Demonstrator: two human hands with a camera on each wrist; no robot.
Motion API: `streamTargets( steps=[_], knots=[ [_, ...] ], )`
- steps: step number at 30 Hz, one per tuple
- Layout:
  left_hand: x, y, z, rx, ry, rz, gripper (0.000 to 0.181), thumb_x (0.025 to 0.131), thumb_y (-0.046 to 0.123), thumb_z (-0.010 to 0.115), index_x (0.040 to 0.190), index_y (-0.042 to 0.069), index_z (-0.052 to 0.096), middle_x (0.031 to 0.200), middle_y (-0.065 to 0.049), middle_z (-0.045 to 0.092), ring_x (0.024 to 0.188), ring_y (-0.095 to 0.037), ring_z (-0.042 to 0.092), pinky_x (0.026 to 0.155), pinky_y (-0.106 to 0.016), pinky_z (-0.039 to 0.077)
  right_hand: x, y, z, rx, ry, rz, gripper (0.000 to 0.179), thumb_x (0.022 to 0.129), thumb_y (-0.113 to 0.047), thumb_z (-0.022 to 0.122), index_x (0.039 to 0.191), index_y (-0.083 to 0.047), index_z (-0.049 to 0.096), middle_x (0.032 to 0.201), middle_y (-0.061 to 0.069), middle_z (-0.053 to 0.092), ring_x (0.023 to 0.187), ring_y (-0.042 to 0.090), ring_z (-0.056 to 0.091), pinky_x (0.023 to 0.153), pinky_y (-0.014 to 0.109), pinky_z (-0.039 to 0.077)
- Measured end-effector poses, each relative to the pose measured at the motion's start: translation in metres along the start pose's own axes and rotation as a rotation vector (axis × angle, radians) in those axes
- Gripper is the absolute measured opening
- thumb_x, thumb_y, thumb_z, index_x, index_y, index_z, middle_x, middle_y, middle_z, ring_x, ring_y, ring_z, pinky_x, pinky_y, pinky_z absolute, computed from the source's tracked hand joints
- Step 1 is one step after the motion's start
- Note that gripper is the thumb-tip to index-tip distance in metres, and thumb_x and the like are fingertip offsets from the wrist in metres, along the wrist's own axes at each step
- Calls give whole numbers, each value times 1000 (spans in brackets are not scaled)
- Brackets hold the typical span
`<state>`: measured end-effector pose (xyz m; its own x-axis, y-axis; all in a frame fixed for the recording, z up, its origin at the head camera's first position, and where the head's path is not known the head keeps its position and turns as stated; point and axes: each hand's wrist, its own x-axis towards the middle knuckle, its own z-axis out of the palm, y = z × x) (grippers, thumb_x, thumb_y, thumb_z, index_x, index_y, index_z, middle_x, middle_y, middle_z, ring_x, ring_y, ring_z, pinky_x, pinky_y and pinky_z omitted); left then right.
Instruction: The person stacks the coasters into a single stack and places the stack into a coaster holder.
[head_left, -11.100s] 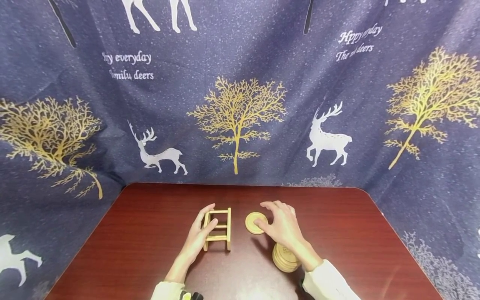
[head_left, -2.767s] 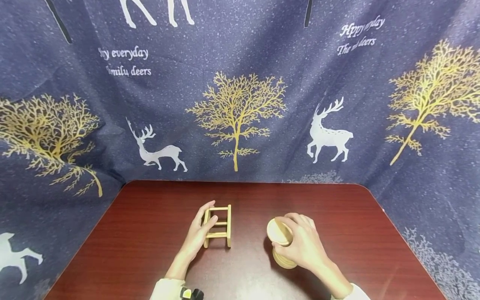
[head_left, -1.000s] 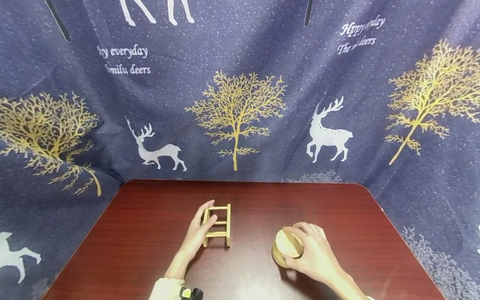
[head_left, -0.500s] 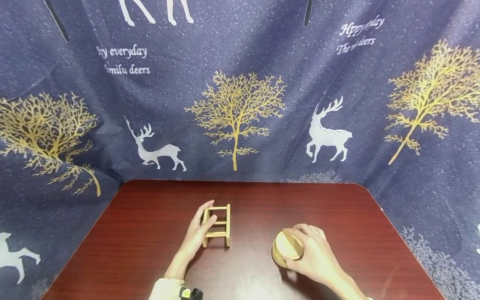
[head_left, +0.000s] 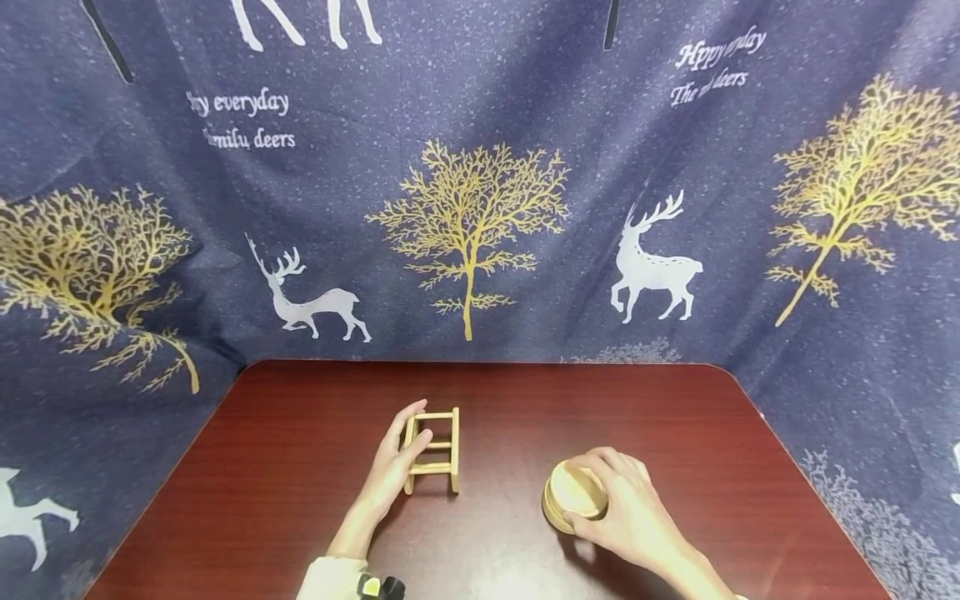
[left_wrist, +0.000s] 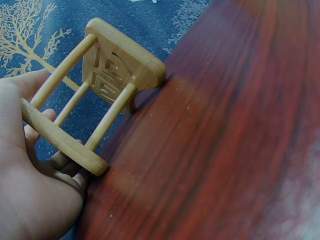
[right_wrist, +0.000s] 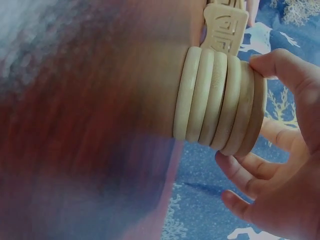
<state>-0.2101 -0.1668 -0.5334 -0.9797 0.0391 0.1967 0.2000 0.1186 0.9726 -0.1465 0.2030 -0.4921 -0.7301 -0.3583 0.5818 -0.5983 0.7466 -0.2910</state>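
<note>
My left hand (head_left: pixel 393 462) holds a small light-wood coaster rack (head_left: pixel 454 454) by its left end panel, thumb over the panel. In the left wrist view the rack's far end panel (left_wrist: pixel 142 60) shows cut-out carving and rests on the table, with round rails between the panels. To the right stands a stack of round wooden coasters (head_left: pixel 553 512). My right hand (head_left: pixel 630 512) grips the top of that stack between thumb and fingers. The right wrist view shows several coasters (right_wrist: pixel 215 100) piled slightly unevenly, with the thumb at the rim of the topmost coaster (right_wrist: pixel 259 110).
The reddish-brown wooden table (head_left: pixel 315 408) has rounded back corners. Behind it hangs a dark blue cloth (head_left: pixel 525 333) printed with white deer and golden trees. A strip of bare tabletop lies between the rack and the stack.
The coaster that lay apart in mid-table, later held tilted by my right hand, now sits on top of the stack. Over the last second both hands stay nearly still.
</note>
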Motion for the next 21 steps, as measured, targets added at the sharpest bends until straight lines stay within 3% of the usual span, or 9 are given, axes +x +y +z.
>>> streamTargets(
  steps=[2, 5, 8, 10, 16, 21],
  knots=[
    [0, -4, -1, 19, 0, 24, 57, 111, 17, 65, 165, 9, 49, 169, -19, 47, 158, -32, 37, 121, -54, 33, 0, 0, 0, 9, 3, -1, 59, 61, -27, 104, 113, -23, 75, 112, -13, 67, 108, 18, 65, 100, 45, 43],
    [2, -17, -3, 39, 11, 111, 55, 111, 19, 66, 164, 11, 52, 165, -17, 52, 150, -25, 45, 114, -41, 38, 0, -1, -1, 25, 1, 3, 57, 61, -26, 104, 110, -25, 73, 113, -14, 66, 108, 19, 65, 100, 46, 42],
    [3, -22, -3, 18, 8, 144, 56, 111, 26, 67, 163, 13, 53, 165, -16, 53, 149, -24, 46, 113, -40, 38, -1, 0, -1, 42, -5, 5, 57, 62, -26, 104, 108, -27, 71, 113, -15, 65, 109, 18, 64, 100, 46, 42],
    [2, -19, -3, -20, 7, 139, 58, 109, 29, 69, 163, 13, 53, 165, -17, 53, 151, -28, 45, 115, -45, 38, -2, 1, 0, 53, -9, 7, 57, 62, -27, 104, 107, -28, 70, 114, -16, 64, 109, 16, 64, 99, 47, 42],
    [-3, -8, -1, 2, 23, 123, 54, 110, 24, 68, 162, 12, 55, 163, -15, 54, 150, -26, 44, 115, -44, 38, -4, 3, -1, 72, -34, 13, 58, 65, -29, 105, 109, -31, 68, 117, -18, 63, 110, 14, 62, 98, 47, 43],
    [-2, -10, -1, 3, 15, 102, 54, 111, 21, 66, 163, 13, 53, 164, -19, 51, 154, -31, 40, 117, -52, 40, -6, 3, -4, 111, -68, 33, 60, 67, -31, 106, 113, -32, 67, 122, -18, 64, 113, 15, 63, 100, 47, 41]
  ],
)
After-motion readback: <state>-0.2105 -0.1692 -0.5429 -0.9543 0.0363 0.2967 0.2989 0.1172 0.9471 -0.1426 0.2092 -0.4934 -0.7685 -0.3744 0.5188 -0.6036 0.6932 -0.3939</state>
